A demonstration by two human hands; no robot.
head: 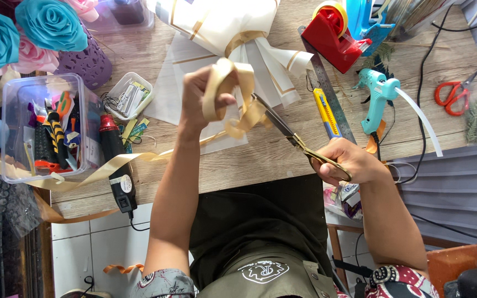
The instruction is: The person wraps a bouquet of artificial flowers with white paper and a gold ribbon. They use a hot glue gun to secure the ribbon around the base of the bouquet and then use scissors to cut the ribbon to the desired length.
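Gold ribbon [233, 96] is held looped at frame centre, pinched in the closed left hand [205, 94] | gold-handled scissors [299, 144] are gripped by the right hand [344, 161], right of centre, blades pointed up-left at the loops | ribbon tail is trailed to the lower left, past the clear plastic box [40, 127] | wooden table [260, 160] is seen beneath.

We see two bare forearms. Our left hand [208, 91] and right hand [344, 161] wear no gloves or rings. Short patterned sleeves cover our upper arms: grey-white paisley at left, red-and-white at right. A dark olive apron bears a white emblem.
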